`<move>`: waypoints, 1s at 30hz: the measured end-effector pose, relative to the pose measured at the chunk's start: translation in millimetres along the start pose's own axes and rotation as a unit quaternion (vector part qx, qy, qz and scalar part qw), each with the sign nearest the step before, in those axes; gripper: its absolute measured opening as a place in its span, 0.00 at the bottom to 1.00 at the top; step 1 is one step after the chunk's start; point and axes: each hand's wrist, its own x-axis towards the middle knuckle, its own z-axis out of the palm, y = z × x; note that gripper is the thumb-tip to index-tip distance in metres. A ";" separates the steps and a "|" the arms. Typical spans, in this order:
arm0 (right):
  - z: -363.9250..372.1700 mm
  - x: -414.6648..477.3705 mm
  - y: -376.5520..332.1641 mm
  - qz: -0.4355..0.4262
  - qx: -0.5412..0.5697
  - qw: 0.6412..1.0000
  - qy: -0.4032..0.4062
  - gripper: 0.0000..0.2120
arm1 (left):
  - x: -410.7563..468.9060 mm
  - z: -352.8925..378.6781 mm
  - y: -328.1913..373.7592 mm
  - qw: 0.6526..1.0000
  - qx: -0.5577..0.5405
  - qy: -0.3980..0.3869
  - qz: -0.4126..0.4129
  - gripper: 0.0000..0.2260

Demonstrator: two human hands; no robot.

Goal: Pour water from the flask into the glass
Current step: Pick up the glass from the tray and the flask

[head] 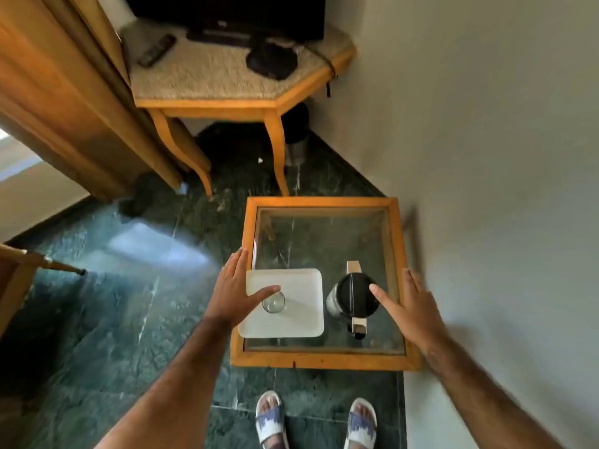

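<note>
**Both hands open, nothing held**

Head view: left hand (233, 288) and right hand (410, 307) hover spread and empty at lower centre. Flask (351, 298) stands upright on the glass table (319, 359), right of the glass (274, 302) on its white tray (291, 283). Best grasp the flask's handle firmly, then tip slowly over the glass.

The steel flask with black lid (351, 298) stands upright, lid closed, just under the thumb of the open right grip (410, 307). The small clear drinking glass (274, 302) stands upright beside the left grip (235, 294).
</note>
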 end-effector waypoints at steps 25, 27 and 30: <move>173.9 -20.5 44.4 0.050 0.541 0.833 0.102 0.26 | 29.1 212.9 -108.7 0.949 -0.227 0.066 -0.208 0.29; 174.1 -18.8 42.7 0.042 0.558 0.821 0.114 0.24 | 31.1 213.4 -109.3 0.947 -0.234 0.072 -0.206 0.29; 170.5 -13.0 42.1 0.034 0.578 0.802 0.149 0.20 | 29.1 209.6 -109.1 0.945 -0.249 0.081 -0.196 0.28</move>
